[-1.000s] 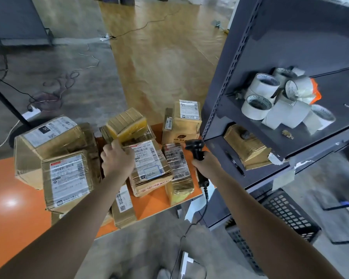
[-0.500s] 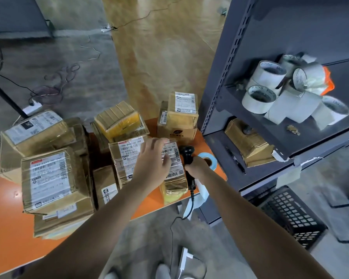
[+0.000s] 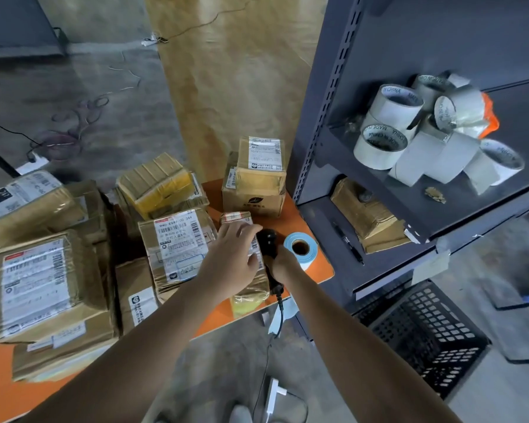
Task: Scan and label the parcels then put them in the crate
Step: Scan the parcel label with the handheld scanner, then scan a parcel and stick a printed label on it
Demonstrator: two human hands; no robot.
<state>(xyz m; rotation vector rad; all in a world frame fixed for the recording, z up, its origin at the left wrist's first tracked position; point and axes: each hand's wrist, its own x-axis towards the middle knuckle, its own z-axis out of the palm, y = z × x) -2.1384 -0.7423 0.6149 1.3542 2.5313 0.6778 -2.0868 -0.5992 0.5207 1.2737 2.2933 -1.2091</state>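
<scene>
The left hand (image 3: 232, 254) lies flat, fingers spread, on top of a narrow parcel (image 3: 248, 288) near the right edge of the orange tabletop (image 3: 315, 270), covering most of that parcel's label; only the far end with a red-striped sticker and the yellowish near end at the front edge show. The parcel's long axis runs from the front edge toward the back of the tabletop, tilted slightly left at the far end. The right hand (image 3: 283, 264) is wrapped around the grip of a black scanner (image 3: 268, 242), whose head points away toward the back, close beside the parcel; the scanner's window is hidden, so where it aims cannot be told exactly. Its cable (image 3: 275, 325) hangs over the front edge.

Just right of the scanner lies a blue label roll (image 3: 300, 248), partly behind the right hand. Left of the held parcel sits a labelled parcel (image 3: 177, 245), and more boxes are piled toward the left edge, the leftmost cut off by the frame. The print on the labels is too blurred to read. A black crate (image 3: 425, 337) stands on the floor below the grey shelf (image 3: 379, 190), its far side hidden under the shelf. Tape rolls (image 3: 409, 132) are heaped on the shelf.
</scene>
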